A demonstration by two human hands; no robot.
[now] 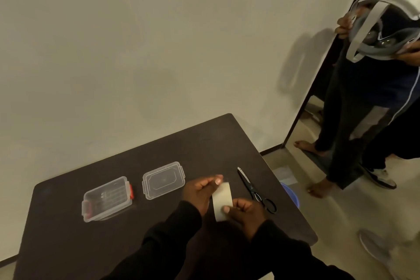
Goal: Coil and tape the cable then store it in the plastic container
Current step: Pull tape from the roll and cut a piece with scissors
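Note:
A pale strip of tape point(222, 200) is stretched between my two hands above the dark table point(68, 234). My left hand point(201, 191) pinches its upper end and my right hand point(244, 212) pinches its lower end. A clear plastic container point(106, 199) with red latches stands open at the left. Its clear lid point(163, 180) lies flat just right of it. Black scissors point(255, 190) lie shut on the table to the right of my hands. No cable can be made out.
Another person in dark clothes point(368, 102) stands at the right by a doorway, holding a white headset point(391, 20). A blue tub point(291, 193) sits on the floor past the table's right edge. A wall backs the table.

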